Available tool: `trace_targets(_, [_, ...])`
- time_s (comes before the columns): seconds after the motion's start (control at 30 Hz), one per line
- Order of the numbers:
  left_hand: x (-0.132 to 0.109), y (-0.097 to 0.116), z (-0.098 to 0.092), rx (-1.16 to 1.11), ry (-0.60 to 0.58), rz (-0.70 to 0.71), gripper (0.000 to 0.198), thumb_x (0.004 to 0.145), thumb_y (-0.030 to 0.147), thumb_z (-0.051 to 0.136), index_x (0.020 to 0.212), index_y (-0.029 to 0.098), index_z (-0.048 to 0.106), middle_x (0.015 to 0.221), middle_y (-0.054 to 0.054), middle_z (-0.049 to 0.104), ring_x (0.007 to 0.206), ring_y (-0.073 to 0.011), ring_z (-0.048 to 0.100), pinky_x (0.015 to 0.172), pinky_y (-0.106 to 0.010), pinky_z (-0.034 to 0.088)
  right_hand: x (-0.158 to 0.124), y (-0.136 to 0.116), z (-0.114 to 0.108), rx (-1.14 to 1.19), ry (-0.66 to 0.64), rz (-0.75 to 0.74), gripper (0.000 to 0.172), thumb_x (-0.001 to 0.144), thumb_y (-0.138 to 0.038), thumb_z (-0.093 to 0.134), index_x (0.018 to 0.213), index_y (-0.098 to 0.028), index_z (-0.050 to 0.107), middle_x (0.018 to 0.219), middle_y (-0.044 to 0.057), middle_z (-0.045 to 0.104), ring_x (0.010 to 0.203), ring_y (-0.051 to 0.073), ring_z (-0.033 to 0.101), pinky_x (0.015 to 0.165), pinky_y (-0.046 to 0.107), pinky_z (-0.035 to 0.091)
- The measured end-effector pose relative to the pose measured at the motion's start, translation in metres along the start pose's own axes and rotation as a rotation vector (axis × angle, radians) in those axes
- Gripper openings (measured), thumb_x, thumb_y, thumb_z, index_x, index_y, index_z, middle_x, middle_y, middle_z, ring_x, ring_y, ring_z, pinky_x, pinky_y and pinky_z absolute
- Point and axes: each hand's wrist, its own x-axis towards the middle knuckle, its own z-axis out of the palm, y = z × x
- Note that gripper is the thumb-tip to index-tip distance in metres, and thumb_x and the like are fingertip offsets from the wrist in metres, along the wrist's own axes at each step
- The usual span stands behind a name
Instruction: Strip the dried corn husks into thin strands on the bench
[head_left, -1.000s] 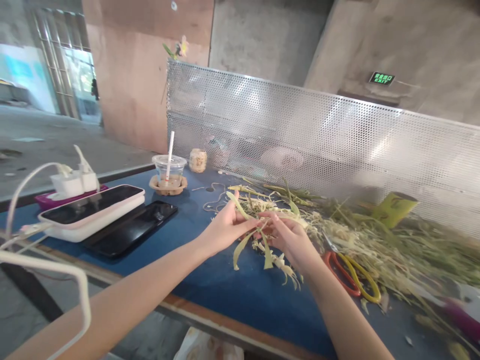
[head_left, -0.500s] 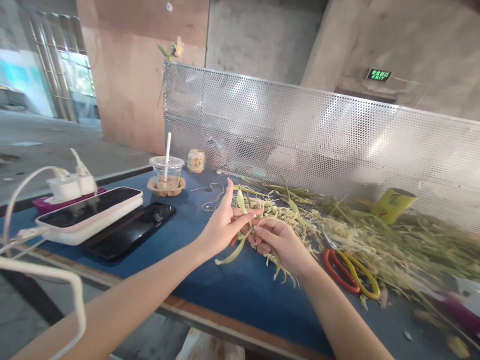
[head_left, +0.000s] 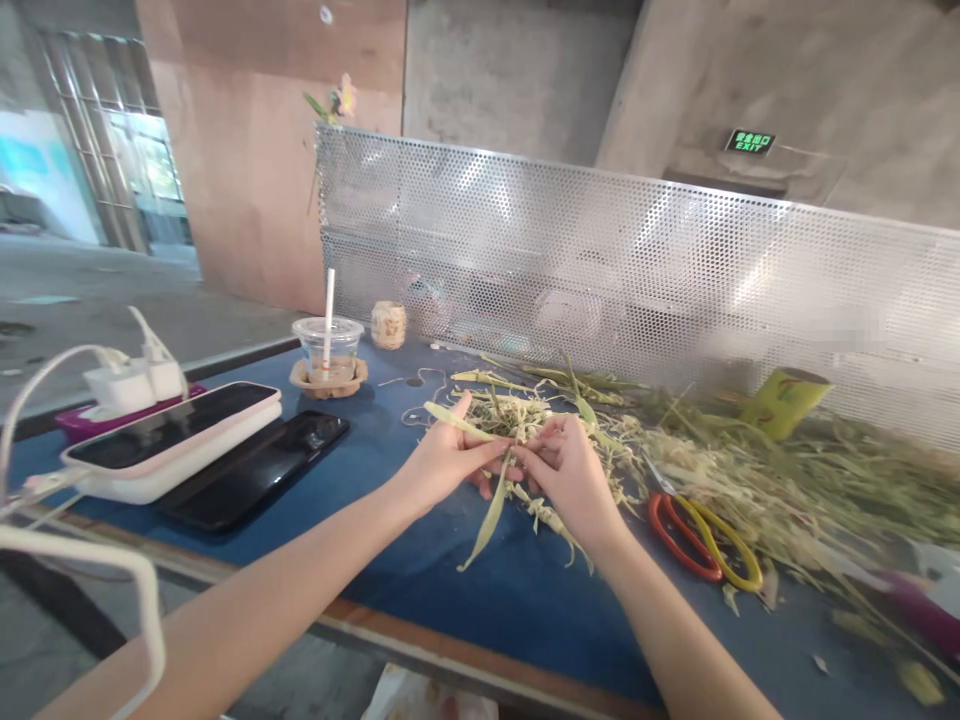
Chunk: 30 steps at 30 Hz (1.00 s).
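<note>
My left hand (head_left: 444, 458) and my right hand (head_left: 570, 472) meet over the blue table (head_left: 480, 590), fingertips pinched together on a pale green leaf strip (head_left: 487, 505). One end of the strip sticks out left past my left thumb, the other hangs down toward the table. Behind my hands lies a heap of dried leaf strips and stalks (head_left: 720, 470), spreading right.
Orange-and-yellow scissors (head_left: 705, 550) lie right of my right hand. At left are a black phone (head_left: 259, 470), a white device (head_left: 169, 440) with cables, a plastic cup with a straw (head_left: 328, 345), and a small jar (head_left: 389, 324). A perforated metal panel (head_left: 600, 260) backs the table; a yellow-green tube (head_left: 784, 400) lies far right.
My left hand came down from a raised, open-fingered pose and closed on the strip. The strip's free end swung from pointing up to sticking out left. My right hand shifted slightly up.
</note>
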Motion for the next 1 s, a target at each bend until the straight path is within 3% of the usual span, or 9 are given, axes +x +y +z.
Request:
trace_targets(0.1, [0.0,-0.001,-0.003,-0.059,0.024,-0.062,0.111,0.068,0.017,0.069,0.136,0.007,-0.019,0.066,-0.008,0.069,0.05,-0.0143,0.059,0.041,-0.021,0.041,-0.005,-0.005,-0.001,-0.256,-0.037,-0.232,0.011,0.079,-0.019,0.047,0.088,-0.022,0.041,0.083,0.001,0.049,0.063,0.011,0.052,0.052,0.023,0.043])
trace_targets(0.23, [-0.002,0.002,-0.004,-0.123,0.035,-0.118,0.108,0.067,0.011,0.07,0.137,0.006,-0.012,0.053,0.0,0.066,0.036,-0.0054,0.045,0.039,-0.017,0.036,-0.012,-0.015,-0.004,-0.522,-0.185,-0.523,0.03,0.073,-0.006,0.045,0.097,-0.023,0.051,0.101,0.007,0.037,0.076,0.014,0.051,0.063,0.028,0.047])
trace_targets(0.3, [-0.002,0.005,-0.003,-0.146,0.053,-0.137,0.103,0.067,0.01,0.069,0.138,0.006,-0.006,0.051,0.002,0.065,0.033,-0.0047,0.043,0.038,-0.017,0.035,-0.014,-0.015,-0.004,-0.621,-0.201,-0.589,0.031,0.073,-0.007,0.049,0.098,-0.024,0.055,0.102,0.007,0.035,0.075,0.013,0.051,0.066,0.031,0.048])
trace_targets(0.4, [-0.002,0.007,-0.001,-0.199,0.061,-0.154,0.097,0.066,0.011,0.07,0.14,0.008,0.006,0.056,-0.001,0.066,0.036,-0.0071,0.049,0.039,-0.019,0.039,-0.013,-0.01,-0.003,-0.713,-0.123,-0.644,0.02,0.078,-0.014,0.05,0.091,-0.025,0.062,0.103,0.007,0.036,0.075,0.014,0.051,0.064,0.033,0.048])
trace_targets(0.5, [-0.001,0.006,-0.001,-0.265,0.092,-0.108,0.091,0.067,0.009,0.069,0.139,0.011,0.014,0.067,-0.004,0.068,0.049,-0.0108,0.058,0.047,-0.022,0.046,-0.01,-0.005,-0.003,-0.582,-0.082,-0.674,0.022,0.082,-0.016,0.047,0.091,-0.026,0.064,0.101,0.007,0.04,0.069,0.012,0.05,0.061,0.03,0.049])
trace_targets(0.6, [-0.001,0.005,-0.001,-0.255,0.135,-0.01,0.09,0.066,0.005,0.067,0.139,0.013,0.016,0.073,-0.003,0.067,0.058,-0.0112,0.061,0.053,-0.023,0.048,-0.008,-0.008,-0.005,-0.379,0.013,-0.607,0.021,0.083,-0.018,0.049,0.093,-0.026,0.065,0.098,0.006,0.047,0.07,0.012,0.053,0.063,0.029,0.049])
trace_targets(0.73, [-0.003,0.004,-0.001,-0.12,0.124,0.11,0.096,0.065,0.011,0.07,0.14,0.017,0.009,0.082,-0.006,0.066,0.062,-0.0135,0.061,0.049,-0.023,0.045,-0.007,-0.015,-0.006,-0.164,0.152,-0.281,0.01,0.079,-0.026,0.055,0.085,-0.022,0.062,0.08,0.003,0.059,0.07,0.015,0.057,0.062,0.028,0.047])
trace_targets(0.83, [-0.002,0.002,0.0,-0.072,0.086,0.155,0.094,0.065,0.013,0.07,0.139,0.018,0.013,0.085,-0.006,0.065,0.06,-0.012,0.058,0.05,-0.023,0.044,-0.006,-0.017,-0.005,-0.017,0.132,-0.067,0.013,0.074,-0.031,0.06,0.08,-0.02,0.058,0.067,0.0,0.059,0.052,0.011,0.05,0.05,0.024,0.042])
trace_targets(1.0, [-0.001,0.0,0.0,-0.012,0.076,0.163,0.088,0.063,0.012,0.071,0.137,0.019,0.024,0.084,-0.006,0.066,0.059,-0.0101,0.055,0.052,-0.023,0.042,-0.001,-0.01,0.0,0.222,0.068,0.07,0.024,0.067,-0.035,0.066,0.078,-0.018,0.054,0.059,-0.004,0.054,0.043,0.007,0.042,0.042,0.021,0.035])
